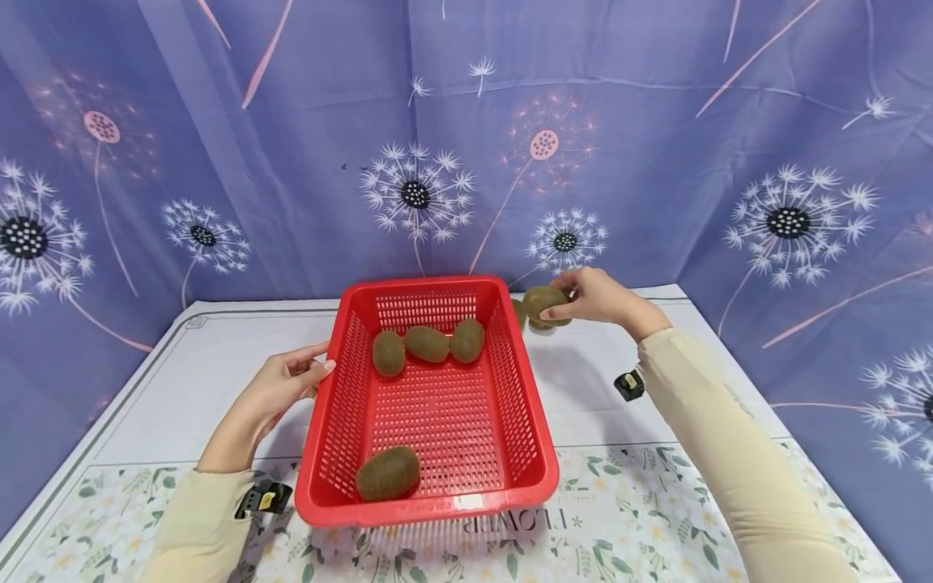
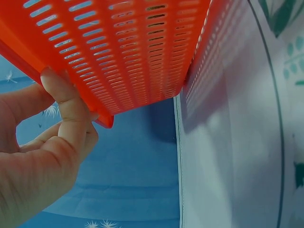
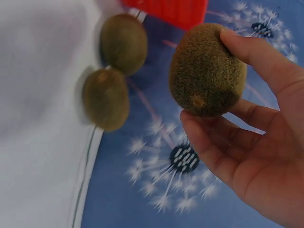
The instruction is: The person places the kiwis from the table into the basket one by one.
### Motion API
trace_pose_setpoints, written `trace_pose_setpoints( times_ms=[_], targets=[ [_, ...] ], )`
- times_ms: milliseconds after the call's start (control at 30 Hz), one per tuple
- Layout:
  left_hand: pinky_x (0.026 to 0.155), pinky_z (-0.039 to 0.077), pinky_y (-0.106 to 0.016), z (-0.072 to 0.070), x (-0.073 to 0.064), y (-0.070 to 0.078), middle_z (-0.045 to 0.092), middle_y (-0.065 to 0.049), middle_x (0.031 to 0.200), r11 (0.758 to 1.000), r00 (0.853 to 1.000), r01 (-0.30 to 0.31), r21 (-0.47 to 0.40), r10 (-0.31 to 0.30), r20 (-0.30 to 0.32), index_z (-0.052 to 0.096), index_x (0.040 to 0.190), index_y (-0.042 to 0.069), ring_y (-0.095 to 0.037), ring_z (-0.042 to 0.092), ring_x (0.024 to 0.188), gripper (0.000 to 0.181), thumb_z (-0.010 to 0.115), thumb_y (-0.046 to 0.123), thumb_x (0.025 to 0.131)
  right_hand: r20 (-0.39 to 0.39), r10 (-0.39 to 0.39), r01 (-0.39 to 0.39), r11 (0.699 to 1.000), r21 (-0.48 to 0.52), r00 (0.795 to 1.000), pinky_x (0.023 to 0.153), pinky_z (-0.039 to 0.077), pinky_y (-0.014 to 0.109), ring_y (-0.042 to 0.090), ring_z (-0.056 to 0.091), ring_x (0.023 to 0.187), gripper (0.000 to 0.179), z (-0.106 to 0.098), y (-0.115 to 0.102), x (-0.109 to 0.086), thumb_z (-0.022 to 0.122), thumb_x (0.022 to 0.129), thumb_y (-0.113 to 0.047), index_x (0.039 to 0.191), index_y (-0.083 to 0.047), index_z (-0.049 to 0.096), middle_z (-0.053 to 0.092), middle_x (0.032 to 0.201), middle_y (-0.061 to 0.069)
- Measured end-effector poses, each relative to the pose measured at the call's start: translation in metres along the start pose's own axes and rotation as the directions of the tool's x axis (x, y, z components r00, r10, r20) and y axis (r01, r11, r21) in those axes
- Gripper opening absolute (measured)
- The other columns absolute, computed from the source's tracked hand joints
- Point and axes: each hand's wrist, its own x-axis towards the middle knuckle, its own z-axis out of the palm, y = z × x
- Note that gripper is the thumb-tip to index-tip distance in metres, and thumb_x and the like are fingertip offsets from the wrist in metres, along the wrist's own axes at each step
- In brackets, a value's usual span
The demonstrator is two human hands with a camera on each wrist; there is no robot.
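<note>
Kiwi (image 3: 207, 71), two o'clock from the basket (image 1: 440, 421): your right hand (image 1: 599, 298) pinches it; your left hand (image 1: 279, 385) (nine o'clock) pinches the rim (image 1: 430, 508).

Purple curtain (image 1: 641, 162) (dandelion-printed), white table cover (image 1: 178, 368), floral print (image 1: 619, 518) in front

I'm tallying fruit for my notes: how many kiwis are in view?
7: three kiwis toward the red basket's far end, one kiwi at its near end, one held kiwi in the right hand, two loose kiwis on the table beside the basket. Others may be hidden.
</note>
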Motion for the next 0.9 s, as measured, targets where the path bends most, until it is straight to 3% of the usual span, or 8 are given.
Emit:
trace_pose_setpoints(
  times_ms=[233, 400, 900],
  targets=[
    [0.071, 0.054, -0.027, 0.0, 0.0, -0.002, 0.059, -0.003, 0.089, 1.0, 1.0, -0.002, -0.001, 0.002, 0.003, 0.03, 0.148, -0.005, -0.01, 0.063, 0.073, 0.056, 0.053, 0.012, 0.099, 0.031, -0.005, 0.004, 1.0, 0.024, 1.0, 0.064, 0.048, 0.032, 0.018, 0.057, 0.071, 0.043, 0.0, -0.034, 0.023, 0.079, 0.081, -0.026, 0.111, 0.001, 0.066, 0.065, 0.084, 0.008],
    [0.071, 0.054, -0.026, -0.001, 0.001, -0.003, 0.059, -0.002, 0.089, 1.0, 1.0, -0.005, 0.003, 0.005, 0.0, 0.03, 0.147, -0.006, -0.01, 0.062, 0.073, 0.057, 0.053, 0.013, 0.099, 0.034, -0.053, 0.052, 0.999, 0.013, 0.998, 0.068, 0.046, 0.033, 0.019, 0.056, 0.074, 0.046, 0.002, -0.058, 0.037, 0.077, 0.082, -0.029, 0.114, 0.001, 0.064, 0.064, 0.084, 0.008],
    [0.071, 0.053, -0.026, -0.001, 0.001, -0.002, 0.059, -0.001, 0.089, 1.0, 1.0, -0.008, 0.0, 0.008, -0.005, 0.03, 0.147, -0.006, -0.009, 0.062, 0.073, 0.056, 0.053, 0.012, 0.099, 0.063, -0.178, 0.176, 0.984, 0.03, 0.982, 0.07, 0.05, 0.027, 0.014, 0.061, 0.073, 0.04, 0.022, -0.119, 0.069, 0.077, 0.081, -0.032, 0.107, -0.003, 0.068, 0.068, 0.083, 0.003]
  ],
)
